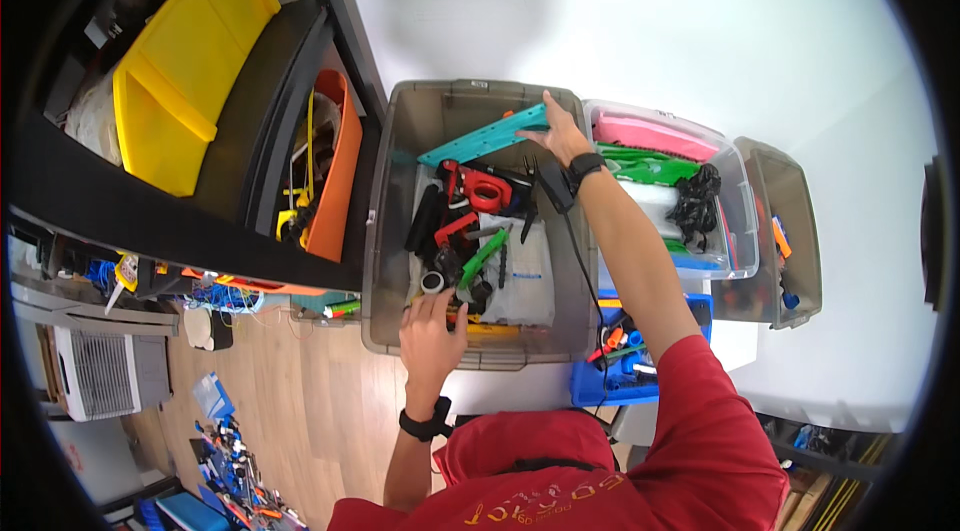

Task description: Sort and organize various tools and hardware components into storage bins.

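Note:
My right hand (556, 132) holds the right end of a flat teal panel with holes (484, 135) at the far side of a grey translucent plastic bin (388, 231). Over the bin's near rim, my left hand (431, 336) reaches in with thumb and fingers apart, close to a small white-rimmed black ring (433, 281). Between the hands lie a red plastic tool-like part (486, 190), a bright green piece (482, 259), black parts and a white plastic bag (529, 283). A yellow strip (491, 329) lies along the near wall.
To the right stand a clear bin (739, 231) of bagged items, another grey bin (806, 238) and a blue tray (581, 385). A black adapter (556, 186) with a hanging cable is by my right wrist. Left is a black shelf (225, 220) with yellow (184, 73) and orange bins (330, 208).

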Available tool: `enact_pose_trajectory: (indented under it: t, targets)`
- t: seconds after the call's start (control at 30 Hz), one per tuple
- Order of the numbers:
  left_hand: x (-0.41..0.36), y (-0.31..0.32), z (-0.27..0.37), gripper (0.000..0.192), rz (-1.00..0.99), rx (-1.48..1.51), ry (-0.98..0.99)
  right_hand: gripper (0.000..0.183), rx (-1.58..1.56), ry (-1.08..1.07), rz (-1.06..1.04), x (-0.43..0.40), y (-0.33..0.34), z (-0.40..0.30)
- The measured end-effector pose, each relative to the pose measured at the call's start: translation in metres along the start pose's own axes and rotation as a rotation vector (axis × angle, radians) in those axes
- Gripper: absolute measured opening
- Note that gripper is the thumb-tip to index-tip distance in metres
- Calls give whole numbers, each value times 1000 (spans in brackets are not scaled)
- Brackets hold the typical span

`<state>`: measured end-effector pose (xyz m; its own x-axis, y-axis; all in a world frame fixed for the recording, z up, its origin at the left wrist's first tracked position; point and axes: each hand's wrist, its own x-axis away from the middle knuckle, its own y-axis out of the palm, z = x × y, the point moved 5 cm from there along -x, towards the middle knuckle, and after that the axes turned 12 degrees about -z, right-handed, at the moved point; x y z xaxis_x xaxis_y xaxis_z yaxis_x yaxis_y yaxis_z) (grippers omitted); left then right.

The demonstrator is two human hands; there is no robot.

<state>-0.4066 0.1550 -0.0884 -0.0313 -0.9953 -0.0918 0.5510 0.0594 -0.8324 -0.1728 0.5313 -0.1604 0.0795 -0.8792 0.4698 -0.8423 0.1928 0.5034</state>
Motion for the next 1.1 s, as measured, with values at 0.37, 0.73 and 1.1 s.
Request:
enact_pose_trajectory:
  t: [0.37,0.73,1.1]
  targets:
    - [-1,1,0,25,40,22,-10,18,-3,-89,-239,18,21,-26]
    - [0,-1,1,24,54,0,-32,47,836,-480,-339,113,74,-108]
    - [-4,-2,4,21,73,-12,-18,37,1524,-935,-552,97,108,-77]
